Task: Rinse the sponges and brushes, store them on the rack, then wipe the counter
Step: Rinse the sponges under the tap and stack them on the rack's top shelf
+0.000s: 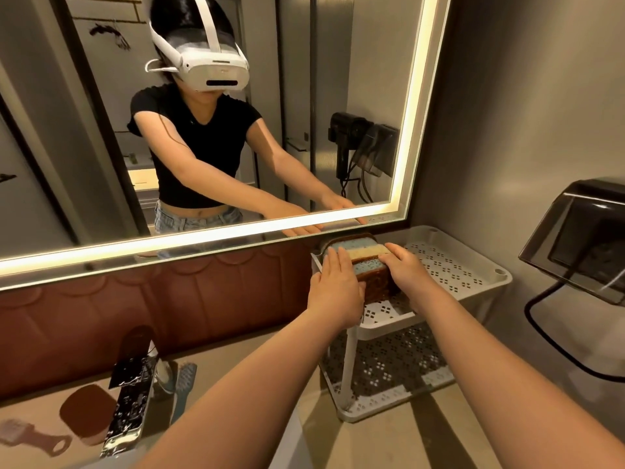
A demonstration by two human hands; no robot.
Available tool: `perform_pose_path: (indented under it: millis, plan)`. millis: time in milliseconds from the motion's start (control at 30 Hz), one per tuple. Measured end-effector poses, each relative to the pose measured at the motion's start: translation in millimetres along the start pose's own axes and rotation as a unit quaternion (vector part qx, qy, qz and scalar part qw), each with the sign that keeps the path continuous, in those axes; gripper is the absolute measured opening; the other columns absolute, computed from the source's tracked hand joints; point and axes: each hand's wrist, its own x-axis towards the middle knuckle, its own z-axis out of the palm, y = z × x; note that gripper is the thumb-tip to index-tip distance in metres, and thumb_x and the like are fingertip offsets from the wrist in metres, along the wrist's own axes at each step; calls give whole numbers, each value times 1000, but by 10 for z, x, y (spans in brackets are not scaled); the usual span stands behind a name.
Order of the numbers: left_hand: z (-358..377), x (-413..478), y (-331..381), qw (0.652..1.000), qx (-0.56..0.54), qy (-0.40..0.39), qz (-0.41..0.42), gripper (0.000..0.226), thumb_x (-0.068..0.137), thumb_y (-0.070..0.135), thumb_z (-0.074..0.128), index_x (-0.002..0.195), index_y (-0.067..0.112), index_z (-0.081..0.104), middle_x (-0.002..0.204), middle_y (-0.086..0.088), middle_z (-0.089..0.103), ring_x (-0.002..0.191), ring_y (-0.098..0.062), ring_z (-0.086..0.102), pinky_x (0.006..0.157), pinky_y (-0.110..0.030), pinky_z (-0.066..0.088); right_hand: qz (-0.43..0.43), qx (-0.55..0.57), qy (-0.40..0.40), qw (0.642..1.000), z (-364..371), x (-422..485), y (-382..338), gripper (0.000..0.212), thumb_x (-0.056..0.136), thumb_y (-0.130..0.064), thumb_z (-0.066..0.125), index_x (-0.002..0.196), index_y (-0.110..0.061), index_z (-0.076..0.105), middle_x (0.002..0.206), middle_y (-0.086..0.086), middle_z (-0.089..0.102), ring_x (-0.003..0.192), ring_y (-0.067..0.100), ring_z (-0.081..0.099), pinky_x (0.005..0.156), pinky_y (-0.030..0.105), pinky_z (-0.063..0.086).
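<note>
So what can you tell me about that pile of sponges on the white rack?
The stack of sponges is a block of layers: dark brown scrubby ones on the outside, blue and pale yellow ones between. They look soft and spongy. The block stands on the top shelf of the white rack, at its left end near the mirror. The left hand presses one side and the right hand the other, squeezing them together.

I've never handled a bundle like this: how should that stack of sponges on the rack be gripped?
Squeeze the stack of sponges across its two outer faces, one from each side, as the left hand and right hand do. They stand on edge on the rack, so side pressure likely keeps them together.
</note>
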Motion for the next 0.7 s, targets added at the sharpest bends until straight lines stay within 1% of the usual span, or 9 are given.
perform_pose_path:
  millis: [100, 167, 233, 300, 333, 400, 500, 600, 700]
  plan:
    - [13, -14, -6, 1000, 9, -18, -12, 69, 100, 35, 29, 148, 6, -12, 158, -12, -11, 146, -23, -6, 118, -44, 8, 11, -32, 3, 999, 12, 40, 33, 49, 99, -28, 38, 146, -14, 31, 147, 11, 38, 130, 25, 41, 102, 34, 40]
    - [12, -29, 1, 999, 40, -19, -19, 69, 100, 38, 26, 148, 8, -13, 158, -11, -11, 146, -22, -7, 117, -45, 1, 17, -69, 4, 997, 23, 60, 74, 51, 99, -36, 35, 146, -18, 29, 149, 10, 35, 134, 27, 36, 110, 40, 33]
    - [-2, -51, 2, 997, 73, -10, -22, 68, 100, 41, 24, 149, 9, -11, 159, -11, -8, 147, -22, -6, 116, -46, -5, 27, -162, 15, 986, 29, 63, 95, 51, 98, -46, 26, 146, -28, 27, 150, 8, 34, 137, 30, 31, 113, 48, 24]
    - [-14, -61, -6, 996, 78, -16, -25, 68, 99, 44, 24, 149, 12, -10, 159, -9, -7, 147, -23, -5, 116, -48, -6, 36, -276, 33, 960, 11, 18, 63, 50, 98, -50, 17, 146, -36, 23, 151, 6, 34, 139, 31, 25, 114, 50, 17]
    - [-23, -57, -19, 997, 70, -26, -27, 70, 99, 45, 25, 149, 13, -10, 159, -8, -7, 147, -23, -6, 116, -48, -6, 37, -306, 37, 951, 5, -5, 36, 51, 98, -50, 15, 146, -37, 22, 152, 5, 32, 140, 31, 22, 113, 49, 15]
    - [-70, -72, -38, 998, 43, -40, -29, 73, 98, 47, 28, 149, 12, -10, 159, -7, -7, 147, -22, -6, 115, -49, -6, 29, -339, 39, 940, -16, -56, -22, 54, 97, -52, 14, 148, -33, 18, 154, 4, 27, 141, 32, 19, 112, 49, 15]
    - [-191, -145, -68, 1000, -5, -22, -12, 75, 97, 47, 33, 149, 10, -7, 159, -7, -3, 147, -22, -4, 116, -49, -4, -12, -364, 46, 930, -29, -128, -86, 57, 98, -50, 16, 149, -25, 16, 156, 3, 22, 144, 30, 14, 113, 49, 15]
    - [-438, -296, -144, 999, -10, -14, 40, 73, 96, 46, 36, 150, 13, 0, 160, -5, 1, 147, -18, -2, 117, -46, 0, -71, -353, 35, 932, 23, -253, -241, 57, 98, -49, 23, 147, -21, 24, 154, 3, 27, 143, 27, 20, 114, 49, 22]
    - [-763, -522, -296, 997, 18, -23, 73, 71, 96, 45, 39, 150, 13, 6, 159, -4, 8, 146, -16, 6, 119, -43, 8, -138, -384, 4, 913, 141, -425, -438, 53, 98, -46, 30, 144, -21, 34, 151, 2, 35, 140, 24, 28, 112, 46, 28]
